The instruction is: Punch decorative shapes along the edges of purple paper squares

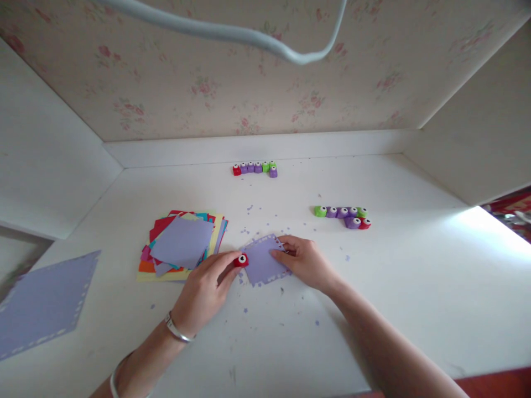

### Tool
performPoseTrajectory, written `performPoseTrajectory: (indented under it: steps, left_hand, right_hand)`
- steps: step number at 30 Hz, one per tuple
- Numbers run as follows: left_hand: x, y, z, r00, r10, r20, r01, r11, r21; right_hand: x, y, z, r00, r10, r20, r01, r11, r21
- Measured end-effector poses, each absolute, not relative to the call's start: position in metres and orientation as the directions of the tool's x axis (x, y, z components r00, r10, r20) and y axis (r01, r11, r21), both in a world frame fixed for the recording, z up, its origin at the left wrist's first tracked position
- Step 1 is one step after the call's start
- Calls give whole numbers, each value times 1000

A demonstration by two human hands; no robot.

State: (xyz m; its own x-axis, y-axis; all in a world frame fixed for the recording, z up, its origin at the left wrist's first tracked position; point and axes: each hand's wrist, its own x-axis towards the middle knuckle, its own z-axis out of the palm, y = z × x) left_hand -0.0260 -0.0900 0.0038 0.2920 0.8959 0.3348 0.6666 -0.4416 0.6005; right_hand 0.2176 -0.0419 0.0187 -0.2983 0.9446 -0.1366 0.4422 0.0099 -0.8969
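Observation:
Between my hands is a small purple sheet of paper (265, 261) with punched holes along its top, right and bottom edges. My left hand (209, 279) pinches a small red craft punch (241, 260) with a white and black top, set at the sheet's left edge. On the opposite side, my right hand (301, 257) grips the sheet's right edge between thumb and fingers. Tiny purple paper bits (245, 310) lie scattered around the sheet.
Left of the sheet lies a pile of coloured papers (182, 243). A larger purple sheet with punched edges (50, 301) is at far left. Craft punches stand in a row (251, 168) near the wall and another group (342, 213) at right. A white cable (232, 33) hangs overhead.

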Motion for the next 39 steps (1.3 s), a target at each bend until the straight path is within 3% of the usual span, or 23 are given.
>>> performPoseTrajectory:
  steps: [12, 15, 21, 27, 31, 36, 39]
  left_hand:
    - [-23, -88, 7, 306, 876, 372, 684, -475, 554]
    - [-23, -88, 11, 301, 877, 376, 694, -471, 545]
    - [-29, -87, 17, 247, 885, 394, 744, -434, 508]
    - [-27, -88, 21, 287, 871, 399, 725, -469, 504]
    - [-22, -89, 24, 211, 902, 378, 711, -407, 574]
    - [-16, -87, 22, 95, 978, 186, 603, -205, 771]
    - [-14, -85, 21, 98, 988, 122, 553, -156, 818]
  right_hand:
    - [215, -46, 20, -297, 951, -85, 554, 99, -827]
    - [217, -47, 22, -235, 972, -3, 626, 150, -765]
    - [220, -46, 22, -232, 927, 294, 726, 366, -582]
    - [216, -48, 19, -305, 899, 313, 734, 431, -525]
    - [220, -47, 18, -335, 891, 308, 753, 449, -481]
    - [224, -46, 18, -484, 834, 266, 739, 552, -386]
    - [223, -46, 18, -512, 820, 258, 729, 573, -375]
